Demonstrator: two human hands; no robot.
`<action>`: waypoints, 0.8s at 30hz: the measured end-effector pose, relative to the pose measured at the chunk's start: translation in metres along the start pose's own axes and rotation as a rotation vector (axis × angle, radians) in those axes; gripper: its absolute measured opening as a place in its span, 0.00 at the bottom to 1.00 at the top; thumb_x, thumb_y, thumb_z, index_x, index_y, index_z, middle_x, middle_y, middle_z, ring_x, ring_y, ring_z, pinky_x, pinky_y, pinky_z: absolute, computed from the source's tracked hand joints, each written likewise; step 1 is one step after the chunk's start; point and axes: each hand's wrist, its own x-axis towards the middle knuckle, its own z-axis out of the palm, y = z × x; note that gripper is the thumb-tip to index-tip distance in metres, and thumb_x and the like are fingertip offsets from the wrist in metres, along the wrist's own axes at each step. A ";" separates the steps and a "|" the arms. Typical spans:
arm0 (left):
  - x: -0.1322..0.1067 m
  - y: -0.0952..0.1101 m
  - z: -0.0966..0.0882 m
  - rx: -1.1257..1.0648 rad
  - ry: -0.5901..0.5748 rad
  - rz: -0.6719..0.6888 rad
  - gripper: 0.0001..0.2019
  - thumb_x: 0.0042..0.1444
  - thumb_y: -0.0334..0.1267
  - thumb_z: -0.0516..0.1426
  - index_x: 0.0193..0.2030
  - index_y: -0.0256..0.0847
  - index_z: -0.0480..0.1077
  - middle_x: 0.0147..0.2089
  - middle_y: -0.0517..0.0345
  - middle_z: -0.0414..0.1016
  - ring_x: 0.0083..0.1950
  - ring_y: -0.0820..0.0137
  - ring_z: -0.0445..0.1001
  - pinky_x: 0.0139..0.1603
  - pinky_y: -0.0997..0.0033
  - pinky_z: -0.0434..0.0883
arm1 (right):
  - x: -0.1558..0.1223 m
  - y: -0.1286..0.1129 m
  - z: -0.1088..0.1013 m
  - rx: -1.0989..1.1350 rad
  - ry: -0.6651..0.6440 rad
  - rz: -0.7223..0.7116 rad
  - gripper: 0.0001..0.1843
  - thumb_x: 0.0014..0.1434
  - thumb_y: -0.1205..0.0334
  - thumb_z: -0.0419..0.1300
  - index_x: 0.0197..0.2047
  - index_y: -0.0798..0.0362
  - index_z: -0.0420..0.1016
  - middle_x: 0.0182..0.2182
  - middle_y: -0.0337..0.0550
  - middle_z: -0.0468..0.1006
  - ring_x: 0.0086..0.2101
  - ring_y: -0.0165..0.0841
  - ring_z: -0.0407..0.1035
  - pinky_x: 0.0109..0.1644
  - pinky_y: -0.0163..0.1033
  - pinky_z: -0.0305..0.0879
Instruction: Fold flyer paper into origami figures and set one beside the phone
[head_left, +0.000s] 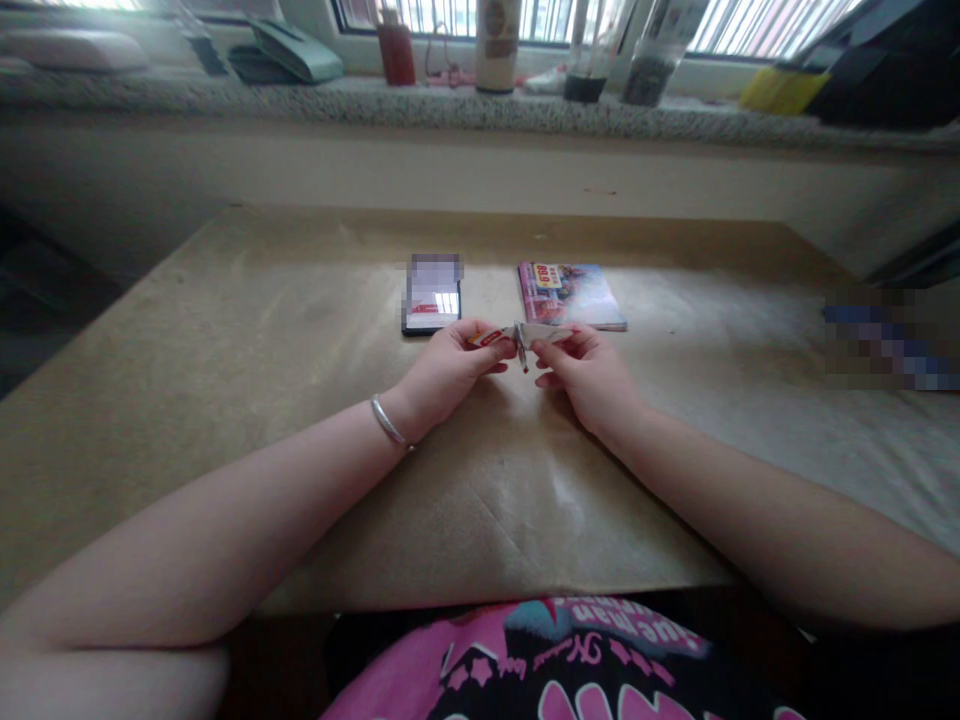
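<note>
Between both hands is a small piece of folded, printed paper or wrapper [544, 334], whitish with red and yellow markings; its exact kind I cannot make out. My left hand [465, 358], with a silver bangle at the wrist, pinches its left part. My right hand [581, 362] pinches the right part between thumb and fingers, the other fingers curled beneath. A narrow part sticks down in the middle. Just beyond my left hand lies a phone [433, 285] with its screen lit. A colourful pink and purple booklet or flat pack [574, 295] lies behind my right hand.
The hands are over a tan-covered table [225, 400]. Along the back, a speckled windowsill [300, 100] carries a red bottle [396, 48], a pale bottle [496, 45], clear containers and a green case [296, 50]. A blurred bluish object [892, 345] is at the right edge.
</note>
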 end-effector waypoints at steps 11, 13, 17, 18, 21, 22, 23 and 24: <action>0.004 -0.002 -0.003 -0.079 -0.031 -0.003 0.17 0.40 0.44 0.69 0.30 0.36 0.68 0.26 0.63 0.72 0.28 0.78 0.71 0.34 0.76 0.70 | 0.002 0.004 -0.002 -0.051 -0.161 -0.024 0.13 0.44 0.51 0.68 0.24 0.51 0.73 0.20 0.34 0.71 0.21 0.25 0.61 0.25 0.32 0.62; 0.004 -0.001 -0.002 -0.108 -0.052 -0.029 0.18 0.40 0.44 0.69 0.30 0.36 0.69 0.27 0.63 0.73 0.29 0.78 0.72 0.35 0.76 0.71 | 0.001 0.003 -0.002 0.003 -0.173 -0.003 0.13 0.44 0.51 0.69 0.26 0.51 0.74 0.20 0.33 0.71 0.22 0.24 0.61 0.25 0.31 0.61; 0.002 0.001 -0.001 -0.104 -0.070 -0.051 0.19 0.39 0.45 0.70 0.30 0.36 0.70 0.28 0.61 0.73 0.30 0.77 0.72 0.34 0.77 0.71 | -0.001 -0.001 -0.001 0.066 -0.156 0.019 0.16 0.43 0.49 0.69 0.29 0.50 0.73 0.21 0.32 0.71 0.22 0.23 0.63 0.22 0.28 0.60; 0.001 0.002 -0.001 -0.093 -0.073 -0.049 0.19 0.39 0.46 0.70 0.30 0.35 0.71 0.28 0.61 0.73 0.30 0.78 0.71 0.34 0.77 0.71 | -0.001 -0.002 0.000 0.074 -0.152 0.023 0.17 0.43 0.48 0.69 0.29 0.50 0.72 0.22 0.31 0.71 0.22 0.23 0.63 0.22 0.28 0.60; -0.001 0.003 0.001 -0.063 -0.085 -0.052 0.19 0.41 0.49 0.68 0.31 0.35 0.71 0.29 0.60 0.73 0.31 0.78 0.71 0.34 0.77 0.71 | -0.002 -0.004 0.000 0.114 -0.152 0.070 0.19 0.42 0.46 0.70 0.29 0.50 0.71 0.23 0.32 0.72 0.24 0.23 0.65 0.22 0.27 0.63; -0.002 0.004 0.001 -0.056 -0.089 -0.055 0.20 0.42 0.50 0.68 0.30 0.35 0.71 0.30 0.60 0.73 0.31 0.78 0.71 0.34 0.77 0.71 | -0.002 -0.004 0.000 0.127 -0.155 0.088 0.20 0.40 0.46 0.71 0.29 0.50 0.70 0.23 0.32 0.72 0.25 0.24 0.66 0.23 0.27 0.65; -0.002 0.004 0.001 -0.047 -0.088 -0.057 0.20 0.42 0.50 0.68 0.30 0.35 0.70 0.30 0.60 0.73 0.31 0.78 0.71 0.34 0.77 0.70 | -0.002 -0.003 0.001 0.136 -0.158 0.104 0.21 0.39 0.47 0.71 0.29 0.50 0.70 0.24 0.32 0.73 0.25 0.24 0.67 0.24 0.28 0.66; -0.003 0.004 0.002 -0.038 -0.084 -0.058 0.20 0.42 0.50 0.68 0.29 0.35 0.70 0.29 0.61 0.73 0.30 0.78 0.71 0.34 0.77 0.70 | -0.002 -0.003 0.001 0.141 -0.160 0.118 0.21 0.39 0.47 0.72 0.29 0.50 0.70 0.24 0.32 0.73 0.26 0.25 0.68 0.25 0.28 0.68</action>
